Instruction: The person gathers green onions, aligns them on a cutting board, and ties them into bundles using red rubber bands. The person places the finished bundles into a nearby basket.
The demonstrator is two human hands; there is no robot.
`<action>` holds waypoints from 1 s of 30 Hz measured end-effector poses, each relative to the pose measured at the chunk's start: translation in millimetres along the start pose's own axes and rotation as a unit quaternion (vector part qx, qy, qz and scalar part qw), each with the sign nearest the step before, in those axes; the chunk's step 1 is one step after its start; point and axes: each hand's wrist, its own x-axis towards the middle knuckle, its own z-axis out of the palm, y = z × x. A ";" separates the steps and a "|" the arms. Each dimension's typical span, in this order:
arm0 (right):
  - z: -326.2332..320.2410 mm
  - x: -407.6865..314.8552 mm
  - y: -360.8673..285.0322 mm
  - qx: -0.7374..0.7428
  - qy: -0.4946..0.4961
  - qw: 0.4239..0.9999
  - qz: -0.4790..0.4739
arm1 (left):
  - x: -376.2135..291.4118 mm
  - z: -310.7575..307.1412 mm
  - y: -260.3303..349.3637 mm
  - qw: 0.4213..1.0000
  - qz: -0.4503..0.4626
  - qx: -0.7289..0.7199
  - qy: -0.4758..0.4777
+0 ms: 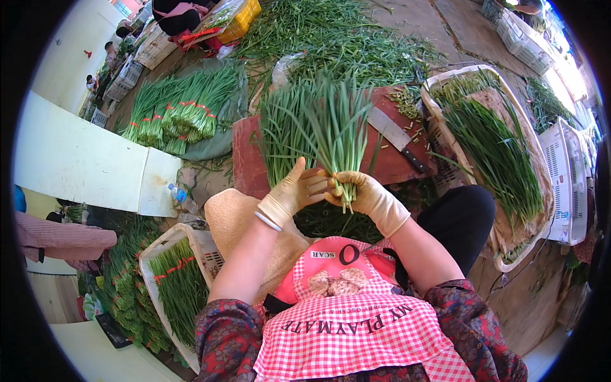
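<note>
My right hand (363,193), in a pale rubber glove, grips the lower stems of a bunch of green garlic chives (341,129), whose leaves point away from me. Just left of it my left hand (300,186), gloved too, has its fingers spread with the thumb raised; its fingertips reach the right hand's fingers, and nothing shows in its palm. More loose chives (286,133) lie behind on a reddish-brown board (247,157). A cleaver with a black handle (394,133) rests on the board's right part, near short cut stem ends (405,105).
Bundles tied with red bands (181,112) lie on a green sheet at left. A white crate of chives (506,157) stands at right, another (174,281) at lower left. Loose leaves (343,43) are heaped beyond the board. Other people sit at upper left.
</note>
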 end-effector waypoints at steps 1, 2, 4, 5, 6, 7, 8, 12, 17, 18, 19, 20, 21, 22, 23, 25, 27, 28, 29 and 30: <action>7.1 -0.7 5.1 -0.001 -0.016 1.000 0.018 | 4.1 2.3 -4.3 0.995 0.025 -0.037 -0.085; 14.0 0.1 11.7 -0.018 -0.011 0.998 0.052 | 5.8 5.7 -6.2 0.981 0.051 -0.075 -0.169; 24.0 -0.9 26.4 -0.068 -0.025 0.991 0.115 | 3.5 12.2 -1.4 0.980 0.051 -0.110 -0.156; 28.0 -1.0 36.1 -0.092 -0.027 0.987 0.132 | 1.3 15.7 2.8 0.972 0.056 -0.143 -0.176; 31.2 0.1 41.0 -0.081 -0.019 0.988 0.132 | -0.6 18.9 6.8 0.961 0.051 -0.198 -0.185; 34.4 1.1 45.8 -0.074 -0.024 0.986 0.149 | -2.6 20.5 11.5 0.973 0.062 -0.169 -0.145; 37.8 2.3 49.1 -0.099 -0.028 0.985 0.139 | -4.2 20.5 16.0 0.974 0.080 -0.156 -0.142; 52.8 2.6 51.3 -0.208 0.001 0.968 0.138 | 0.3 7.1 29.2 0.959 0.131 -0.198 -0.157; 36.6 -5.8 45.2 -0.427 0.087 0.889 0.142 | 3.7 -36.9 57.1 0.913 0.250 -0.255 -0.199; 23.1 -6.4 46.8 -0.488 0.128 0.850 0.149 | 2.2 -47.1 66.4 0.898 0.255 -0.283 -0.221; 5.6 -7.2 49.4 -0.537 0.155 0.816 0.150 | -0.4 -54.6 69.9 0.884 0.287 -0.295 -0.223; -15.2 -6.1 57.4 -0.642 0.177 0.738 0.107 | -1.6 -59.4 71.7 0.877 0.305 -0.300 -0.219; -37.6 -3.2 66.7 -0.724 0.193 0.658 0.077 | -2.7 -63.7 73.7 0.869 0.325 -0.304 -0.215; -60.2 -3.4 69.3 -0.850 0.099 0.517 -0.030 | -3.7 -67.0 74.6 0.866 0.328 -0.308 -0.216; -82.2 -0.7 70.8 -0.949 0.039 0.294 -0.110 | -4.5 -69.2 74.2 0.863 0.333 -0.311 -0.216; -118.4 -6.4 78.8 -0.950 0.134 0.266 0.093 | -7.3 -72.7 70.5 0.859 0.333 -0.323 -0.216; -135.3 -7.8 79.3 -0.855 0.118 0.295 0.411 | -10.4 -77.2 69.8 0.856 0.326 -0.335 -0.222; -133.5 -8.9 76.7 -0.831 0.091 0.286 0.468 | -11.9 -79.7 70.0 0.851 0.329 -0.337 -0.231; -125.4 -8.6 72.6 -0.853 0.109 0.356 0.366 | -13.4 -82.6 70.9 0.853 0.331 -0.339 -0.219; -110.6 -9.5 67.4 -0.865 0.135 0.394 0.281 | -15.3 -85.0 69.9 0.852 0.334 -0.344 -0.211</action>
